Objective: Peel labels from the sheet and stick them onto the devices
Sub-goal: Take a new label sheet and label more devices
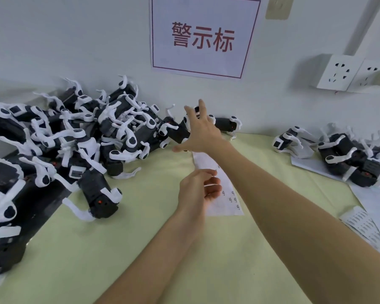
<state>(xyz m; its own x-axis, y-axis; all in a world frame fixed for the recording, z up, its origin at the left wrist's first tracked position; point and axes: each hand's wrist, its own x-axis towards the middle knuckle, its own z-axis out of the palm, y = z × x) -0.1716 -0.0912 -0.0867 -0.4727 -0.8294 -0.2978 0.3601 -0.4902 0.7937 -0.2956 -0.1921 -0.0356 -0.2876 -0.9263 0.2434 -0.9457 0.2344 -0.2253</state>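
Observation:
A white label sheet [225,200] lies on the pale green table [140,216], with small dark labels printed along its right side. My left hand [198,189] hovers over the sheet's left edge, fingers loosely curled and holding nothing. My right hand [203,130] reaches far forward with fingers spread, right over a black-and-white device [177,131] at the near end of a big heap of such devices [75,139]. I cannot tell whether it touches the device.
A smaller group of devices [342,154] sits at the right on white paper. More label sheets [366,229] lie at the right edge. The wall behind carries a sign [203,36] and power sockets [338,72].

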